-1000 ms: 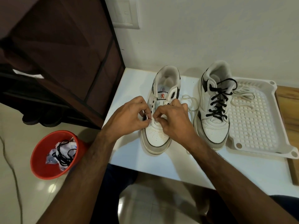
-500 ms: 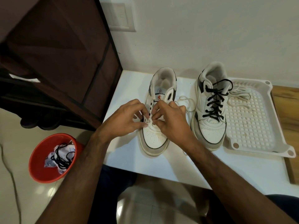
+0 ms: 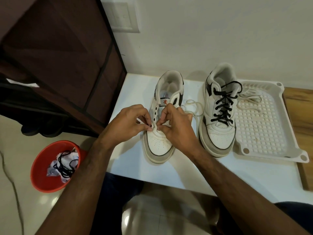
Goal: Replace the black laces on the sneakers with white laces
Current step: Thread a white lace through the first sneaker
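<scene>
Threading white lace [image 3: 193, 107] at lowest eyelets of left sneaker [image 3: 160, 133]. Far left on floor: red bucket [image 3: 42, 175] holding one removed black lace [image 3: 66, 164] on crumpled paper. Left hand [image 3: 128, 124] pinching lace end at left-side bottom eyelet; right hand [image 3: 176, 126] pinching lace just opposite, fingertips of both nearly touching over toe end of tongue. Loose remainder of lace looped on white table [image 3: 132, 92] between both shoes. Right sneaker [image 3: 218, 116] upright, fully strung with black lace [image 3: 222, 106], untouched. Beside it, touching, white tray [image 3: 264, 126] with second white lace [image 3: 249, 97] lying at far end. Risks, as judgement: lace tip slipping back out of eyelet if pinch loosens; uneven ends if pulled through without matching lengths; loose loop snagging on neighbouring shoe and dragging it; wrong eyelet taken, since fingers hide bottom holes. Count: two sneakers, two white laces, two black laces (one binned, one on shoe), one bucket, one tray, two hands.
</scene>
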{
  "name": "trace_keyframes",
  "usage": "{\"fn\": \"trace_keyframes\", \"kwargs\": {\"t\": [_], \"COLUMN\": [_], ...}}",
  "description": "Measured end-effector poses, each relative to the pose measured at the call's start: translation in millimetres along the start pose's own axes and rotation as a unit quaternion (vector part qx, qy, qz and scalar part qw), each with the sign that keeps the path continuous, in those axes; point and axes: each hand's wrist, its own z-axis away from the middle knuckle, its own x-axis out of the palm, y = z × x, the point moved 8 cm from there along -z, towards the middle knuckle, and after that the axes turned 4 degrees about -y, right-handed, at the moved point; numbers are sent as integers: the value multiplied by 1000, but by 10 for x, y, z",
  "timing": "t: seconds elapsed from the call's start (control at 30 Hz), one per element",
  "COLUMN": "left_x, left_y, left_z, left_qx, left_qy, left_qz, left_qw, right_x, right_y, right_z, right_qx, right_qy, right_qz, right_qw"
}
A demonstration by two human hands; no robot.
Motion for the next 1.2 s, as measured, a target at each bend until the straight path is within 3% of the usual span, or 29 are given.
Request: {"fn": "trace_keyframes", "kwargs": {"t": [0.13,0.3,0.53,0.73,0.97,1.2], "left_x": [26,34,57,37,86,114], "left_y": [26,-38,86,-15,-20,10], "left_z": [-16,-27,16,30,-5,-17], "left_qx": [9,-20,36,5,3,28], "left_qy": [12,1,-31,-27,-28,-20], "left_qz": [-37,4,-27,1,-19,-65], "left_qw": [999,1000,998,1000,999,997], "right_x": [6,32,36,56,22,53], "right_y": [-2,-28,39,68,-95,-88], "right_z": [4,-9,-67,-82,-71,-43], "right_qx": [7,8,23,42,-28,-23], "right_qy": [-3,-4,-48,-37,-13,10], "right_qz": [-5,28,-12,-43,116,118], "right_qw": [1000,1000,999,998,993,993]}}
